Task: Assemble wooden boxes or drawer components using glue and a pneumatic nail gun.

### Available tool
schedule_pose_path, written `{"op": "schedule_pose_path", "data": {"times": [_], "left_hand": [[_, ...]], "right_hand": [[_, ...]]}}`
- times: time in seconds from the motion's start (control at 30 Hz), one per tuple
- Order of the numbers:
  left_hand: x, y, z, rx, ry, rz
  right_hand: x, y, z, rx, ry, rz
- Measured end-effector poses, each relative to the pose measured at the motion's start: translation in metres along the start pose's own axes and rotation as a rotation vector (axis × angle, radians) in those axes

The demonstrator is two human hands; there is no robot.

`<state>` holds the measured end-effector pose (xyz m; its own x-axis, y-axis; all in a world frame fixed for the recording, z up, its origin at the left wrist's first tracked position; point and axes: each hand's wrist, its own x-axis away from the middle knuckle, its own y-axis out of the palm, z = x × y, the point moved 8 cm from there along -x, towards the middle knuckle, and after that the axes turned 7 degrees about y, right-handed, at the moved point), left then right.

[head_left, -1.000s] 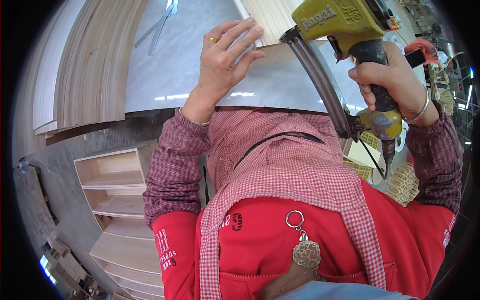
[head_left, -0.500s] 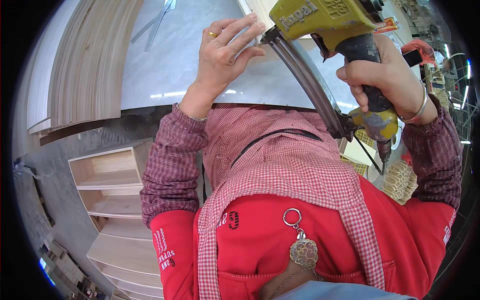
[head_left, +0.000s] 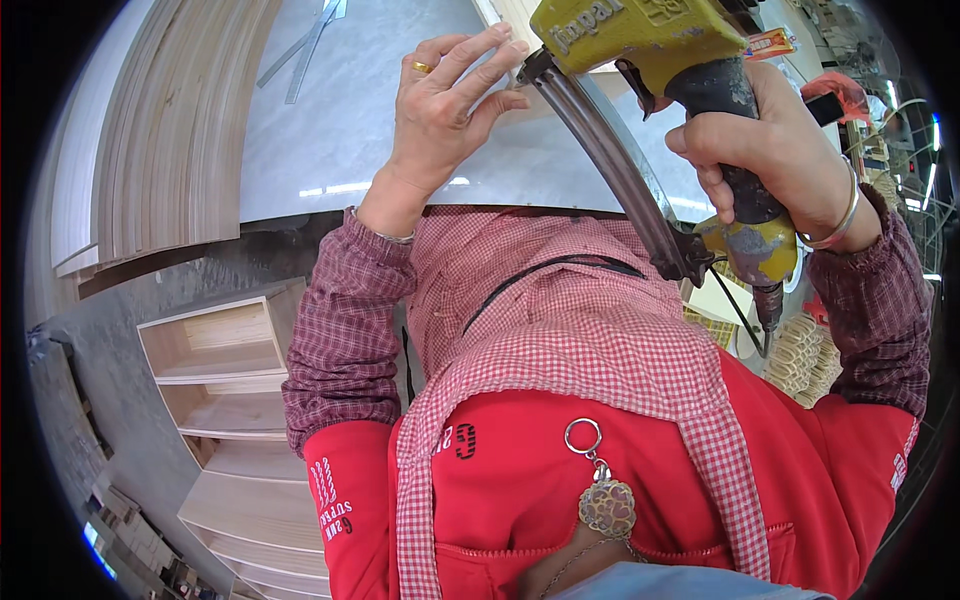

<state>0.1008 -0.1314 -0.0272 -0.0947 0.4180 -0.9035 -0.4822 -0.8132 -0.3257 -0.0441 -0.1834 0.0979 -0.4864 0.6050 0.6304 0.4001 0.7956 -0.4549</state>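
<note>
My right hand (head_left: pixel 775 160) grips the dark handle of a yellow pneumatic nail gun (head_left: pixel 640 45), whose long magazine (head_left: pixel 610 165) slants down toward my chest. The gun's nose sits at the top, close to my left fingertips. My left hand (head_left: pixel 445 105), with a gold ring on one finger, rests flat with fingers spread on a pale grey board (head_left: pixel 330 130) that lies on the workbench. A strip of light wood (head_left: pixel 520 20) lies just beyond the fingers, near the gun's nose.
A stack of light wooden panels (head_left: pixel 165 140) lies at the left of the bench. Open wooden shelf units (head_left: pixel 215 350) stand on the floor below left. Bundles of pale material (head_left: pixel 800 350) sit at the right. An air hose (head_left: pixel 765 310) hangs from the gun's handle.
The nail gun has moved left and nearer to my left fingertips. My left hand has stayed pressed on the grey board.
</note>
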Motion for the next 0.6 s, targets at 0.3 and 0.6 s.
{"op": "schedule_pose_path", "data": {"times": [0.3, 0.6], "left_hand": [[-0.011, 0.004, 0.011, -0.023, 0.008, -0.026], [-0.001, -0.007, 0.015, -0.074, -0.05, -0.185]], "right_hand": [[0.008, -0.016, 0.005, 0.094, -0.041, 0.038], [0.012, -0.047, 0.054, -0.327, -0.131, 0.068]]}}
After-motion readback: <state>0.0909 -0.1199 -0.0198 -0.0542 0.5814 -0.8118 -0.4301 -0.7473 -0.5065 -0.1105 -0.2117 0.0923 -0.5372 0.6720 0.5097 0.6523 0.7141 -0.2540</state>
